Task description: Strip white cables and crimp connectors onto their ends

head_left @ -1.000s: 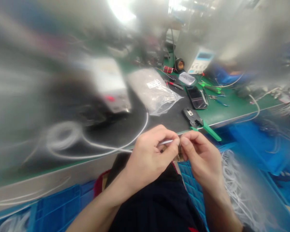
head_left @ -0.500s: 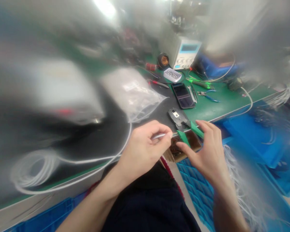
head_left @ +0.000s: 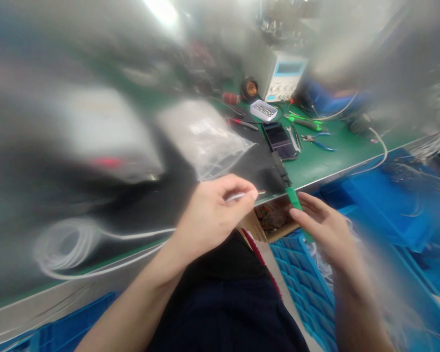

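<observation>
My left hand [head_left: 220, 210] is closed in a pinch on the end of a white cable [head_left: 235, 197]. A short, thin, brownish tip sticks out past the fingertips. The rest of that cable lies to the left in a loose coil [head_left: 68, 247] on the bench. My right hand [head_left: 324, 225] grips the green handles of a wire stripper [head_left: 294, 196], fingers behind and thumb in front. Its black head points up and away and shows nearly edge-on. The stripper is to the right of the cable tip, apart from it.
Below the bench edge sits a cardboard box [head_left: 266, 234] with scraps in it. Beyond my hands lie a phone [head_left: 278, 139], blue-handled cutters [head_left: 318, 141], a white tray of small metal parts [head_left: 264, 111] and a clear plastic bag [head_left: 205, 142]. Blue crates [head_left: 377, 200] stand at right.
The stripper has turned from showing its broad face to nearly edge-on. Its handles have come together in my right hand. The brownish tip beyond my left fingertips now shows plainly.
</observation>
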The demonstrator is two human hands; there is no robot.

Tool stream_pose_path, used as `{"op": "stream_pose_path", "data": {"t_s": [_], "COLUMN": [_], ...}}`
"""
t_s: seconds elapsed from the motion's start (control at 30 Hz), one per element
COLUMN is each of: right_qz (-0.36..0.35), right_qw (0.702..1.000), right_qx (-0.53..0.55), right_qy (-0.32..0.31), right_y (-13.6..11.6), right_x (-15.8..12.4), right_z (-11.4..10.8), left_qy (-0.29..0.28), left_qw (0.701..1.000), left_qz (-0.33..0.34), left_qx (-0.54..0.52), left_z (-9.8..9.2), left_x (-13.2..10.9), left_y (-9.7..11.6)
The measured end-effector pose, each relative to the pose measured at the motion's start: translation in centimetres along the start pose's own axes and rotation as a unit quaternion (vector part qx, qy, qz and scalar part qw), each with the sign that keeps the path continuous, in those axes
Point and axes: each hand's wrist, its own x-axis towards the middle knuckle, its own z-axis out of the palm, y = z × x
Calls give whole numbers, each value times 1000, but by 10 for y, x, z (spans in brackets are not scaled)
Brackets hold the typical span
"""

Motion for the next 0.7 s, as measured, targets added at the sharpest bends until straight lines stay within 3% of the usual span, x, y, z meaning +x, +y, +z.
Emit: {"op": "stream_pose_path", "data": {"t_s": [0.03, 0.13, 0.2, 0.3, 0.6, 0.7], "right_qz": [31, 73, 102, 133, 72, 62], "right_qw": [991, 908, 860, 829, 871, 899], "right_qx": [120, 380, 453, 485, 438, 394], "right_qy": [-40, -162, -210, -246, -211, -183], "right_y": [0, -3, -9, -22, -29, -29], "right_x": [-7, -27, -35, -39, -48, -51], "right_z": [-2, 1, 9, 23, 55, 60], "left_qy": [-2, -8, -10, -26, -82, -91], "left_qw": [1000, 1000, 1000, 999, 984, 981], "left_qz": [3, 11, 11, -9, -80, -84], "left_qx": [-1, -3, -6, -27, -136, -148], "left_z": [-1, -2, -1, 2, 17, 20], "left_x": [0, -2, -4, -8, -20, -22], "left_y": [0, 1, 2, 5, 0, -1]}}
